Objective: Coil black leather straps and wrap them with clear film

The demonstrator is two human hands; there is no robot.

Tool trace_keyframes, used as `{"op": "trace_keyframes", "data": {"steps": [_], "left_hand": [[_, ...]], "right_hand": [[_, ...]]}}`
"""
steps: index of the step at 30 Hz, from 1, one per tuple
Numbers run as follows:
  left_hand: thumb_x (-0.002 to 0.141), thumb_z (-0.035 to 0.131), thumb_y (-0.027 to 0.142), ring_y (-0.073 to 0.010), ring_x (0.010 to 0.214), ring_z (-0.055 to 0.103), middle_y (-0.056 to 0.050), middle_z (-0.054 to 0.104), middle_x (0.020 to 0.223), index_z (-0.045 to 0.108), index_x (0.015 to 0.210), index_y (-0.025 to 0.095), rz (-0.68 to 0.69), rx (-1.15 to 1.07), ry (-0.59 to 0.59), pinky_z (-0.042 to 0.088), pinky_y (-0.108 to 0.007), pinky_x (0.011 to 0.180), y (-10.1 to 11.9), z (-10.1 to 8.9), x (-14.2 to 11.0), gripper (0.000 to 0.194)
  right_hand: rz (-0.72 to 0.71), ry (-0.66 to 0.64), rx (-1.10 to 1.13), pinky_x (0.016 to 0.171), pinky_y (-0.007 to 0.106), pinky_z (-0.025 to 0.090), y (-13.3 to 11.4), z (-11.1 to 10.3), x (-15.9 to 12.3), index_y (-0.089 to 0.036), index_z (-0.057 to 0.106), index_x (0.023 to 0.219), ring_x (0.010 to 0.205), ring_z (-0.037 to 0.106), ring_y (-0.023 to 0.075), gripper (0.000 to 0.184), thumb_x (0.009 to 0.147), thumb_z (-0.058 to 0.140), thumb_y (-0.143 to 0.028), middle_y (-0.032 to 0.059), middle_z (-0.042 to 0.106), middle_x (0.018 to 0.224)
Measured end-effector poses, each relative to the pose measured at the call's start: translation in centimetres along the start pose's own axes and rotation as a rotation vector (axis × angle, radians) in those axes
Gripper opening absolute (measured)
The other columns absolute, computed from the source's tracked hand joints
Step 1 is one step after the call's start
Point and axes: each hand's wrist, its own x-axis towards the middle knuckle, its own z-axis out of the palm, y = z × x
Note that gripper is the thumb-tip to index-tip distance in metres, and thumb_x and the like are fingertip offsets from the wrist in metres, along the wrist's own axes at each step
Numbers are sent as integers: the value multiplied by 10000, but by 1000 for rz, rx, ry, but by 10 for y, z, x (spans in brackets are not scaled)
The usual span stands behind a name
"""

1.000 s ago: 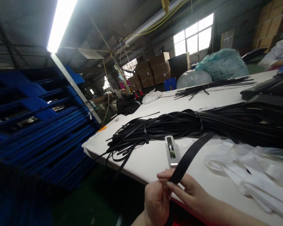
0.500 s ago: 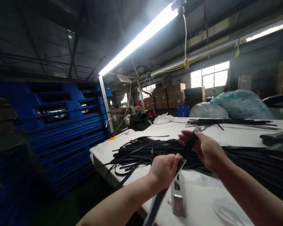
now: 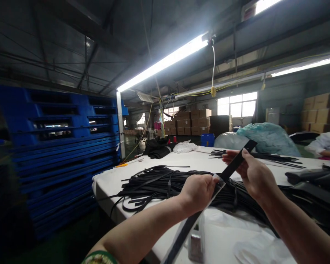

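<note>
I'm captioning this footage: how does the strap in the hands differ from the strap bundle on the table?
The strap is one piece; the bundle gathers many. The strap slants upward, held by the left hand and right hand; the bundle lies on the table. Both are black.

White table (image 3: 110, 179), black straps (image 3: 151, 183), crumpled plastic (image 3: 184, 147)

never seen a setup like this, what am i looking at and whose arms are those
There is no machine: these are a person's own bare arms, seen by one camera worn on the head. The left hand grips a black strap, whose lower part appears to be in clear plastic; the right hand holds it near its upper end. On the white table lie a big bundle of black strips and, farther back, a smaller one.
</note>
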Motion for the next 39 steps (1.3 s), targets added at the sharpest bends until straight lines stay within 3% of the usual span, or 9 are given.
{"op": "trace_keyframes", "data": {"steps": [2,7,12,20,25,31,35,37,39], "left_hand": [[998,346,406,-101,452,377,17,478,493,484,581,184,20,-42,14,249,-255,480,5,2,7,493],[1017,269,462,-111,461,484,10,535,485,510,650,189,27,-223,56,316,-236,497,15,0,23,517],[1008,297,470,-119,457,503,3,553,489,499,624,194,33,-183,52,345,-240,499,19,-1,22,514],[1011,324,416,-125,481,568,-2,608,518,597,731,172,11,-225,95,392,-221,503,10,-8,17,461],[1016,275,469,-106,435,544,-14,627,522,580,653,167,-23,-301,64,419,-214,492,0,-15,10,562],[1014,290,505,-78,391,506,8,605,532,545,641,172,-15,-360,94,392,-192,434,-9,-33,14,561],[1032,309,467,-56,414,476,47,505,450,473,566,182,11,-255,168,411,-178,491,-10,-50,19,571],[1038,347,415,-33,444,460,72,452,434,465,560,181,22,-121,319,411,-150,522,1,-67,23,545],[1058,272,360,5,445,479,102,468,469,541,672,166,-7,7,438,415,-107,533,17,-93,32,509]], "right_hand": [[-52,-27,-38,1034,480,476,-5,-3,0,-190,751,890,1010,697,306,452,879,572,-605,119,765,946],[-30,-303,-119,1046,491,459,0,2,-23,-186,759,1003,1136,637,340,535,738,728,-650,124,753,1065],[-127,-133,-86,1018,473,479,-11,0,-18,-204,766,1001,1055,673,312,503,756,718,-640,103,764,992],[-141,-227,-200,976,441,494,11,15,-26,-187,780,999,996,680,292,520,809,662,-656,105,763,998],[-186,-247,-270,719,353,553,28,24,-29,-153,742,1101,828,678,246,530,888,585,-613,104,754,946],[-225,-347,-248,499,259,443,25,48,-24,-140,725,1111,509,517,144,496,905,590,-571,-8,610,573],[-150,-439,-98,619,296,525,23,69,-25,-166,692,1150,635,623,181,525,889,588,-609,10,664,671],[-24,-604,30,787,346,549,29,82,-39,-198,660,1204,857,677,217,570,894,535,-660,49,724,900],[151,-879,84,925,381,512,37,92,-63,-208,641,1236,1038,657,238,582,879,557,-660,73,719,1070]]}}
